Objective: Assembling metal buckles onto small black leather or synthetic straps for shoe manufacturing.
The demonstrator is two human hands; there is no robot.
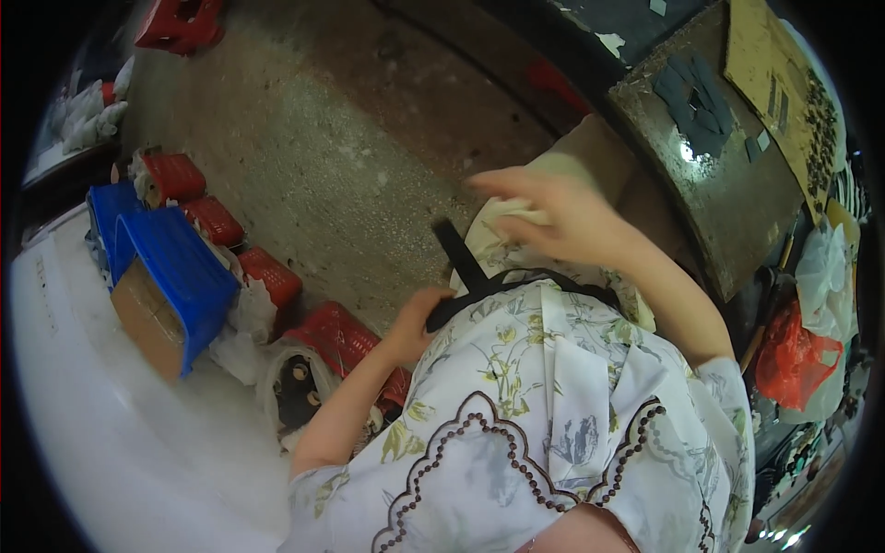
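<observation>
My left hand is at the left of my waist, fingers bent against a black strap. One end of the strap sticks out over the floor, and a dark band runs from it across my front. My right hand hovers over my lap, blurred by motion. Its forefinger stretches to the left, apart from the other fingers. Pale cream cloth shows between them; whether the fingers touch it is unclear. A white top with a leaf print covers my body below both hands.
Left of me, a blue plastic bin with cardboard lies on a white surface. Several red baskets line its edge. At right, a worktable carries dark grey pieces and a yellowish board. A red plastic bag hangs nearby.
</observation>
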